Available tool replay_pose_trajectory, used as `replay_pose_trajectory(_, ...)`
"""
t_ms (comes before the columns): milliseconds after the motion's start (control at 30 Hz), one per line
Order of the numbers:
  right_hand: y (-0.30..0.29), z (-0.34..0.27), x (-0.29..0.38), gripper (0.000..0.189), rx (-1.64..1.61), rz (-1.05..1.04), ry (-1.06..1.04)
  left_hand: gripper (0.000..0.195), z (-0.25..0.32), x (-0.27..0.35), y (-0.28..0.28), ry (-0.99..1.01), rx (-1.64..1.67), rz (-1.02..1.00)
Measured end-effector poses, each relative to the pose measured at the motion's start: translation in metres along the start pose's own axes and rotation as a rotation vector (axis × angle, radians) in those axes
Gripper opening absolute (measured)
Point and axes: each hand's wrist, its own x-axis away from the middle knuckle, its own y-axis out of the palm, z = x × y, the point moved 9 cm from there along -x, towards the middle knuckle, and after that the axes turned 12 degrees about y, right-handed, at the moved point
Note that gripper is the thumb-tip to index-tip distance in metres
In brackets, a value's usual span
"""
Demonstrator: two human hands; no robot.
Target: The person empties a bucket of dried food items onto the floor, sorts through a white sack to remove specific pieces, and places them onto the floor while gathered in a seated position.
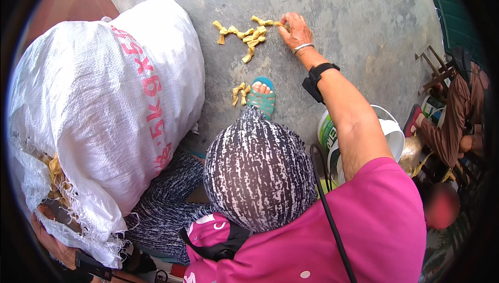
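My right hand [295, 30] reaches to the concrete floor, its fingertips closed on the end of a yellow knotted strip [265, 21]. Just left of it lie more knotted strips [254, 37], some touching one another, and two short ones [241, 93] rest beside my sandal. A large white woven sack [128, 99] with red printing bulges at the left. At its frayed mouth, my left hand [52, 236] holds the edge of the sack at the lower left; some of its fingers are hidden. Yellow strips [56, 173] show inside the mouth.
My foot in a teal sandal [262, 97] is on the floor. White buckets [391, 134] stand beside my right arm. At the far right another person in brown trousers [448, 115] sits near a wooden stool [438, 70]. A green door or panel [454, 17] is at the upper right.
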Motion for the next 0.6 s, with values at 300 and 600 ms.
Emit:
replay_pose_trajectory(300, 0.054, -0.100, 0.043, 0.045, 0.467, -0.119, -0.483, 0.035, -0.059, 0.017, 0.007, -0.459, 0.448, 0.235)
replay_pose_trajectory(600, 0.064, -0.098, 0.048, 0.028, 0.143, -0.108, -0.554, 0.027, -0.076, 0.017, 0.017, -0.417, 0.767, 0.166)
